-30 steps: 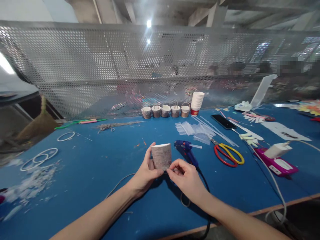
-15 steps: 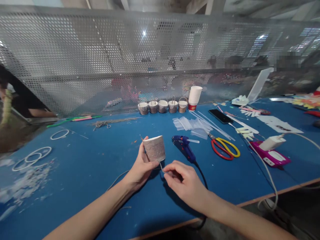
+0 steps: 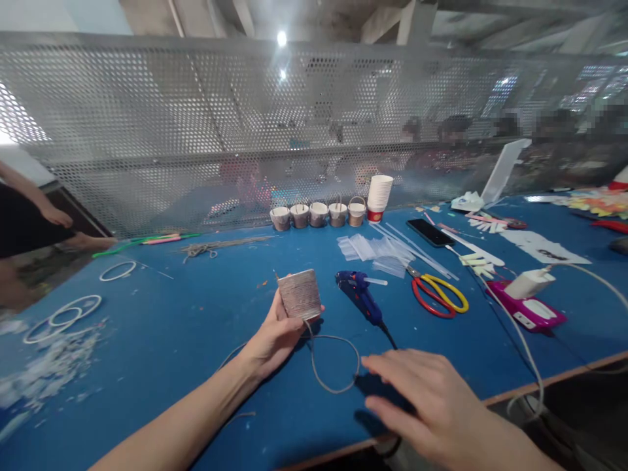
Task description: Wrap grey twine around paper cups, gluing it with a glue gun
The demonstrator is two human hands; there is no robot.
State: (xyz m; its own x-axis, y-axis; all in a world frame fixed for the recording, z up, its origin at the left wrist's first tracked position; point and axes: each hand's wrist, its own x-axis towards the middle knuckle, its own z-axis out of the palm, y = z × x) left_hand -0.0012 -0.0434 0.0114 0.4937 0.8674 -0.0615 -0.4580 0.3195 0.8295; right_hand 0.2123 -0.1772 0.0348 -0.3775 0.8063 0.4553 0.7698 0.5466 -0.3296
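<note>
My left hand grips a paper cup wound with grey-brown cord, held tilted above the blue table. From the cup's lower edge a loose length of cord hangs and curves in a loop on the table. To the right of that loop is my right hand, its fingers apart and nothing in them. Just beyond it lies a blue hot glue gun with a clear glue stick in its back end.
A row of several cord-wrapped cups and a stack of paper cups stand by the perforated metal screen. Scissors, a phone and a magenta power strip lie right. A person's arm shows far left.
My right hand has let go of the cord and moved right and nearer, its fingers opening. The cord now lies in a loop. A person has come into view at the left.
</note>
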